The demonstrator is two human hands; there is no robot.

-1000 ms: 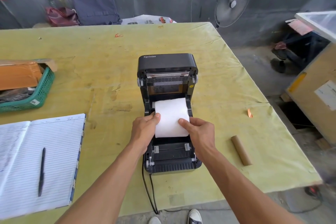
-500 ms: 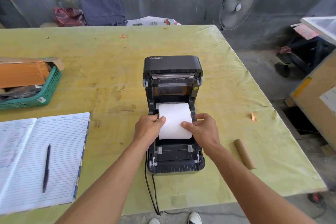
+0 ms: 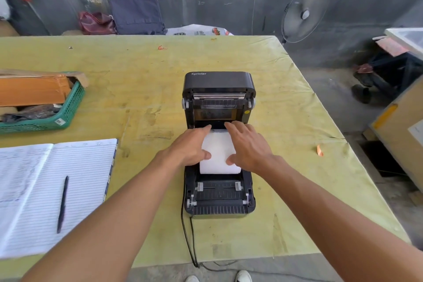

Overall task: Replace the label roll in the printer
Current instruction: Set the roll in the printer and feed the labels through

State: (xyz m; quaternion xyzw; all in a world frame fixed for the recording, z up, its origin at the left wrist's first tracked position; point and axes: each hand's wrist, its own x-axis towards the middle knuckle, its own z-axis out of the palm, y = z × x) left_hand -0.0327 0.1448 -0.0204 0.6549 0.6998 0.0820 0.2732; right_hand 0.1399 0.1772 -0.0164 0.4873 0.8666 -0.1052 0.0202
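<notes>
White paper label roll (image 3: 218,155) sits in the open black plastic printer (image 3: 219,144), between flat open left hand (image 3: 191,147) and right hand (image 3: 248,146), both touching it.

printer (image 3: 219,144) at middle of table (image 3: 286,121) | label roll (image 3: 218,155) in printer | left hand (image 3: 191,147), right hand (image 3: 248,146) on roll sides | notebook (image 3: 52,194) left, pen (image 3: 62,204) on it | basket (image 3: 52,121) behind notebook
</notes>
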